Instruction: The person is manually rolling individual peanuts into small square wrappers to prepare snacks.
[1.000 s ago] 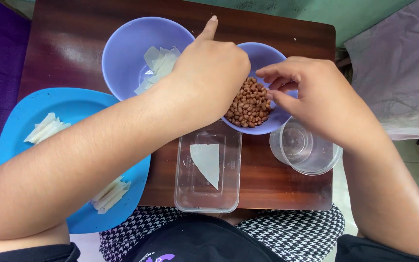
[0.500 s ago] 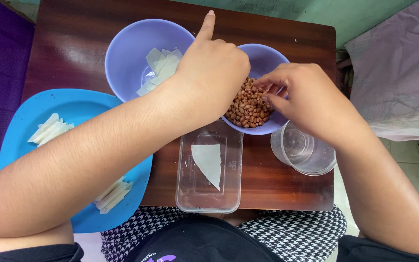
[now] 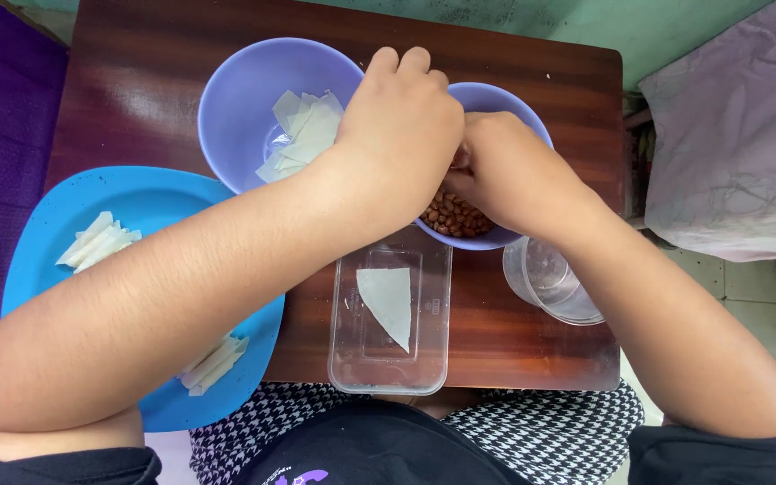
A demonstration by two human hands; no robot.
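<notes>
Both hands, left hand (image 3: 403, 126) and right hand (image 3: 512, 171), meet over the peanut bowl (image 3: 505, 235)

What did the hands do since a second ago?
The left hand curled its pointing finger in and stayed over the bowl of peanuts. The right hand slid left until it met the left hand above the peanuts. The blue plate, clear container and clear cup stayed put.

Peanut bowl (image 3: 460, 220) is sitting at upper centre of the counter (image 3: 532, 332), under both hands. Wrapper bowl (image 3: 244, 99) is lying to its left, plate (image 3: 145, 202) at left edge, tray (image 3: 392, 359) below centre, cup (image 3: 554, 287) lower right.
</notes>
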